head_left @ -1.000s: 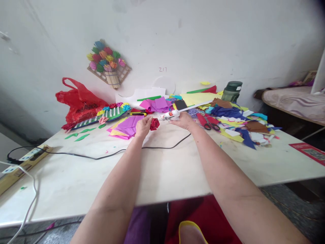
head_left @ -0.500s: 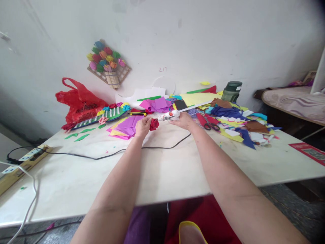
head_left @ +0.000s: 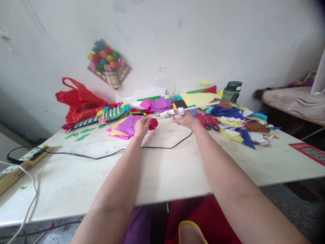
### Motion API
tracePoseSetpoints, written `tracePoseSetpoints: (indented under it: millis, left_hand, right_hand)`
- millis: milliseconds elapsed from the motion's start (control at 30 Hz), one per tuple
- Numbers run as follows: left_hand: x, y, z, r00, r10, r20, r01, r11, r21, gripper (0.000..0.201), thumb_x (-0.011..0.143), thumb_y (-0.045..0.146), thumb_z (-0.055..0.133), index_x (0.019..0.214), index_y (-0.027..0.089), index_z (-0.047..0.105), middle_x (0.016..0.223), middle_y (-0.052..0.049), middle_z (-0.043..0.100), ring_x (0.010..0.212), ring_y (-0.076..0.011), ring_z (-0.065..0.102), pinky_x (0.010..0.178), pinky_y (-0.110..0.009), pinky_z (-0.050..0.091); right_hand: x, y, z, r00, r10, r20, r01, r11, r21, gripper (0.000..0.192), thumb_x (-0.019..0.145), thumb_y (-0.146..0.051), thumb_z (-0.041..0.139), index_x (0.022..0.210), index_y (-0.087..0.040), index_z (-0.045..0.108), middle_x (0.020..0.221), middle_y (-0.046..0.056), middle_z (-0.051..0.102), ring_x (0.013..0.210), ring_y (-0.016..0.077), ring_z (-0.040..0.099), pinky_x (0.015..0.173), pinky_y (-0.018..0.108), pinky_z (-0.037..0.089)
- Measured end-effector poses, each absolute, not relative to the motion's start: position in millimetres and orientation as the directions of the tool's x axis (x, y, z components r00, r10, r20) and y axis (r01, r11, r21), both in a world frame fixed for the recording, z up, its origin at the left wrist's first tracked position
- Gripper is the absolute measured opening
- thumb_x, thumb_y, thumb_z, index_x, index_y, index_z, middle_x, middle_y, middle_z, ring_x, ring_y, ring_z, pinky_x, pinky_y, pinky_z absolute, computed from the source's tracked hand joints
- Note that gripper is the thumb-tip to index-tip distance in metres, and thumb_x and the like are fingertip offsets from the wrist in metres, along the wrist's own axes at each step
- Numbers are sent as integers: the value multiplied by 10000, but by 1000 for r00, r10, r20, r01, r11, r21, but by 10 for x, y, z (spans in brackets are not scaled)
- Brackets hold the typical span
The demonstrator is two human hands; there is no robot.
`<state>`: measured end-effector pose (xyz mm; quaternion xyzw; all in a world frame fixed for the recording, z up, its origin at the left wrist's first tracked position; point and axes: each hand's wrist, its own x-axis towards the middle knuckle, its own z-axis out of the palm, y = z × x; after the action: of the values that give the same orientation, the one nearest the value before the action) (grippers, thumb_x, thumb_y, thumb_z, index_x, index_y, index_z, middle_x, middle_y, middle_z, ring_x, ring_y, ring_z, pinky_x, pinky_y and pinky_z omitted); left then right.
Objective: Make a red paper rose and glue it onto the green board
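Red paper rose [head_left: 153,123] sits mid-table, pinched in left hand [head_left: 142,126]. Right hand [head_left: 186,119] at 3 o'clock clamps glue gun [head_left: 174,112], nozzle just short of rose. Paper scraps [head_left: 236,127] crowd 2 o'clock; bare table [head_left: 162,169] toward near edge, 6 o'clock.

On the bench [head_left: 162,169], the paper flower [head_left: 153,123] sits at centre. The glue gun [head_left: 175,112] lies just toward two o'clock of it, the scissors [head_left: 209,123] farther at three o'clock. The power strip [head_left: 22,162] lies at eight o'clock near the edge, the plastic bag [head_left: 80,101] at ten, and the jar [head_left: 231,90] at one, by the wall.
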<state>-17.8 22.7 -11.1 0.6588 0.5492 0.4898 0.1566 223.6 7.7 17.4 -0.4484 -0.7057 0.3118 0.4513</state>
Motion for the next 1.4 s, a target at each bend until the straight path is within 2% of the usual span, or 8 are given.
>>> tracePoseSetpoints:
  millis: [167, 300, 433, 600, 800, 967, 1233, 1400]
  left_hand:
    - [-256, 278, -120, -206, 848, 488, 550, -313, 775, 280, 781, 433, 561, 719, 189, 681, 606, -26, 635, 598, -167, 569, 569, -266, 388]
    - [-277, 308, -132, -318, 850, 419, 318, -321, 892, 272, 704, 447, 663, 697, 175, 660, 580, -16, 607, 557, -152, 573, 529, -252, 417]
    - [-231, 258, -81, -337, 893, 299, -56, -335, 940, 356, 663, 472, 711, 746, 134, 636, 607, -27, 619, 544, -142, 582, 528, -264, 467]
    - [-216, 210, -35, -319, 907, 274, -233, -356, 905, 332, 650, 429, 743, 712, 128, 616, 597, -12, 613, 538, -117, 579, 566, -253, 486]
    - [-194, 181, -65, -218, 943, 252, -269, -306, 913, 322, 646, 413, 746, 724, 126, 625, 635, -30, 646, 561, -122, 596, 571, -247, 475]
    - [-159, 181, -81, -109, 960, 258, -256, -278, 926, 325, 598, 407, 773, 676, 130, 624, 566, -8, 612, 496, -95, 543, 514, -216, 424]
    - [-142, 212, -108, -96, 966, 238, -206, -254, 945, 344, 566, 426, 773, 672, 136, 623, 556, -8, 610, 489, -97, 531, 502, -217, 408]
    - [-143, 209, -100, -116, 967, 226, -180, -244, 953, 347, 565, 436, 772, 652, 141, 611, 534, -4, 591, 476, -100, 524, 497, -224, 406]
  right_hand:
    - [2228, 31, 177, -276, 920, 278, 316, 360, -878, 258, 580, -317, 725, 712, -119, 623, 560, 8, 585, 462, 99, 501, 423, 212, 383]
    - [2194, 22, 194, -281, 928, 246, 434, 352, -829, 252, 620, -284, 693, 820, -135, 658, 689, 15, 648, 509, 107, 526, 466, 226, 419]
    - [2151, -12, 251, -306, 915, 264, 734, 403, -547, 259, 663, -305, 684, 883, -169, 684, 847, 34, 700, 719, 178, 619, 595, 248, 449]
    - [2062, -47, 249, -366, 896, 252, 888, 417, -193, 362, 750, -353, 601, 1086, -231, 659, 995, 60, 709, 931, 244, 639, 740, 299, 448]
    - [1934, 2, 106, -457, 880, 133, 873, 472, -123, 469, 801, -222, 525, 1270, -241, 549, 1234, 83, 617, 1094, 242, 577, 842, 304, 437]
    - [1844, 65, -35, -465, 876, 128, 880, 473, -44, 473, 855, -182, 478, 1328, -190, 497, 1227, 131, 584, 1153, 258, 511, 919, 328, 404]
    - [1785, -17, 34, -443, 880, 169, 894, 449, 6, 435, 846, -228, 519, 1278, -197, 563, 1188, 146, 560, 1134, 276, 482, 929, 351, 386]
    - [1754, -131, 186, -427, 820, 381, 895, 442, 50, 285, 844, -261, 499, 1023, -166, 699, 1049, 131, 609, 1068, 275, 493, 862, 362, 385]
